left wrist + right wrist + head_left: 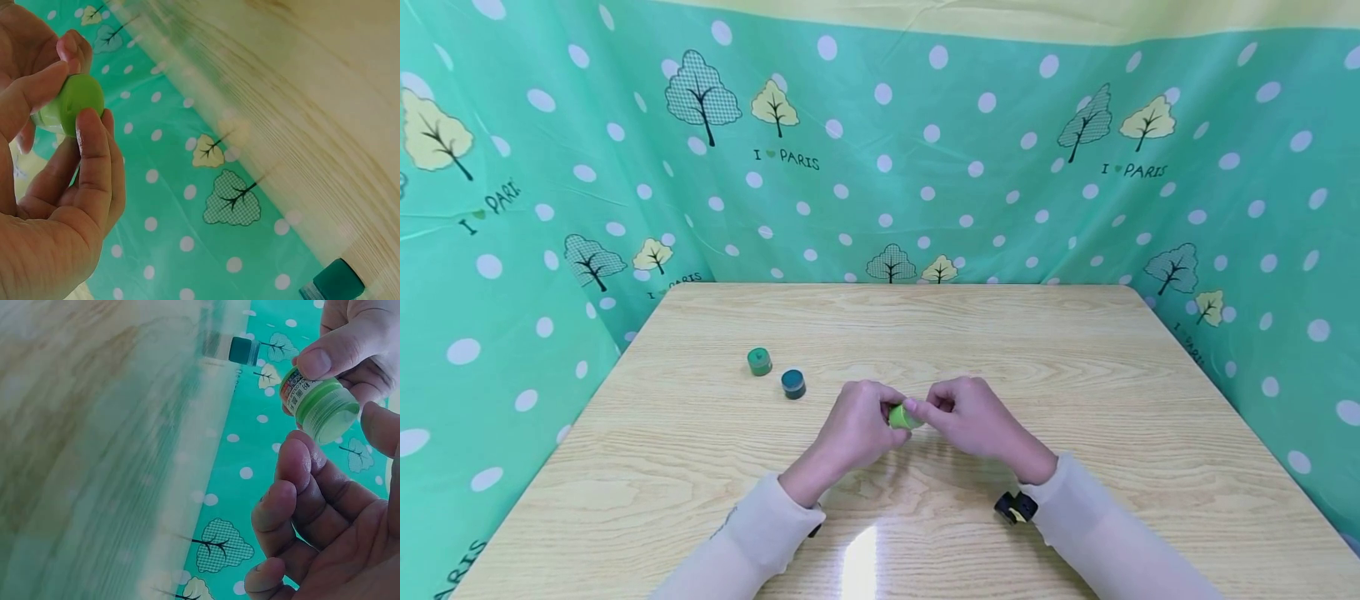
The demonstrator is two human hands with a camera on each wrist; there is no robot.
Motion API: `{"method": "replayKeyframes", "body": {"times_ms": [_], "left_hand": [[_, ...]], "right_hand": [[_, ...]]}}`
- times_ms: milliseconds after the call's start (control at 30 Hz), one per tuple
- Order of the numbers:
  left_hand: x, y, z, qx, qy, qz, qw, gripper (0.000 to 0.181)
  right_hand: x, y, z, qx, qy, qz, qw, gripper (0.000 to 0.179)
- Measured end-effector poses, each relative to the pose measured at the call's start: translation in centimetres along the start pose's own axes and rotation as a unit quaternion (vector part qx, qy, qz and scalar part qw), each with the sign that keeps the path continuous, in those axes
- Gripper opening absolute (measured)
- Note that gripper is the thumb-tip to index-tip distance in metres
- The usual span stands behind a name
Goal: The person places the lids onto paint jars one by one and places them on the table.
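A small light green paint jar (901, 417) is up off the table between both hands. My left hand (859, 423) pinches it between thumb and fingers, around the solid green part (87, 100) in the left wrist view. In the right wrist view its printed label (306, 390) and see-through end (337, 419) face my right hand (331, 519). That hand's fingers are loosely bent and spread, with thumb and fingertips right beside the see-through end; firm contact cannot be made out. From the head view, the right hand (973, 417) partly covers the jar.
Two more small jars stand on the wooden table (1037, 342), left of the hands: a green one (759, 362) and a dark blue-green one (793, 384). A dotted green curtain (910, 158) hangs along the back and both sides. Light glares off the tabletop near the front.
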State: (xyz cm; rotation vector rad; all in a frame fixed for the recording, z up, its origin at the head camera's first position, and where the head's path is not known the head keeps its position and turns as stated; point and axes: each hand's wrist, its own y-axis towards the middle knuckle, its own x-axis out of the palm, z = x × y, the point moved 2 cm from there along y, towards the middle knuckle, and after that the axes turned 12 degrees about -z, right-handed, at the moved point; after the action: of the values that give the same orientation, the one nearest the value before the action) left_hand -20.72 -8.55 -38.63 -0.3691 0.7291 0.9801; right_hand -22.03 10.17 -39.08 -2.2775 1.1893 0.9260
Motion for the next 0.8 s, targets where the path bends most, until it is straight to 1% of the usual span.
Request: {"method": "replayKeyframes", "body": {"times_ms": [67,133,233,300,433,600,800], "left_hand": [[-0.02,0.00,-0.04,0.002,-0.004,0.001,1.0000,0.020],[-0.04,0.00,-0.09,0.002,-0.009,0.003,0.9999,0.021],[-0.06,0.00,-0.13,0.000,-0.018,0.004,0.9998,0.022],[-0.10,-0.01,-0.14,-0.003,-0.021,0.003,0.9998,0.022],[-0.15,0.00,-0.14,-0.006,-0.020,0.004,0.9998,0.022],[-0.18,0.06,-0.15,-0.006,-0.018,0.010,0.9998,0.024],[-0.11,0.11,-0.17,-0.002,-0.025,0.013,0.9996,0.026]], "right_hand": [[-0.18,-0.03,0.01,0.003,0.002,0.005,1.0000,0.049],[-0.40,-0.07,0.04,0.000,0.007,0.013,0.9999,0.041],[-0.73,-0.20,0.06,-0.017,0.017,0.024,0.9994,0.025],[-0.88,-0.27,0.08,-0.033,0.018,0.026,0.9990,0.021],[-1.00,-0.28,0.08,-0.062,0.013,0.019,0.9978,0.031],[-0.89,-0.19,0.09,-0.090,0.006,0.014,0.9958,0.035],[-0.68,-0.13,0.04,-0.096,0.004,0.009,0.9954,0.036]]}}
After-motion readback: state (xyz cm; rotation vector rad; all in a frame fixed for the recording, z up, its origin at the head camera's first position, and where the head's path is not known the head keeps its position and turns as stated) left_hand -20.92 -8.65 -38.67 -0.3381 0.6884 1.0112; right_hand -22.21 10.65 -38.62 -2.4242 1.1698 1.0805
